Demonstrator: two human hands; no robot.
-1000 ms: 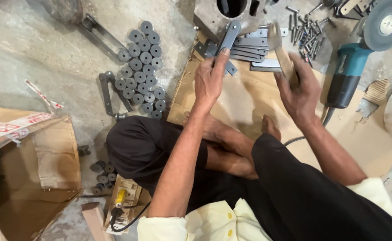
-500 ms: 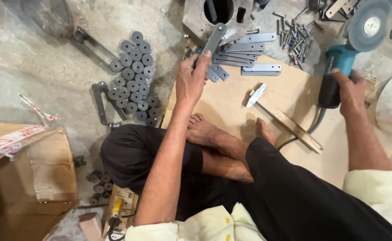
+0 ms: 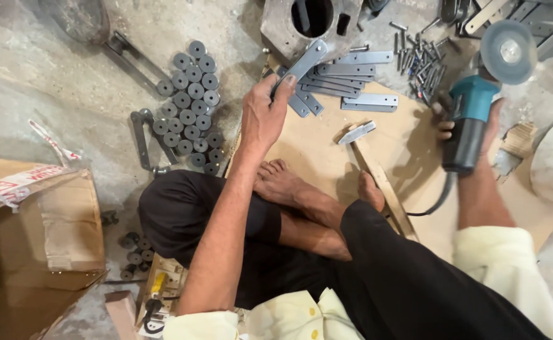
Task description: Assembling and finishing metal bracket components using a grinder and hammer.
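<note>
My left hand [image 3: 262, 116] pinches a flat steel bar [image 3: 301, 65] at top centre; right hand [image 3: 478, 129] is wrapped round the angle grinder [image 3: 471, 119], upper right. Risk: loose one-handed hold, disc kicks toward my bare feet [image 3: 289, 186].

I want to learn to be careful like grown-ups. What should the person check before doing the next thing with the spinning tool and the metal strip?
1. Left hand grips the metal strip firmly: ok.
2. Right hand holds the angle grinder by its body: ok, clear of the disc.
3. Bare feet away from the disc: ok for now, though they are uncovered.
4. Cord free of the work spot: cannot tell, it runs under the arm.
5. Hammer out of the way: not ok, it lies across the board.
6. Gloves or eye cover: no gloves; eyes cannot tell.
</note>
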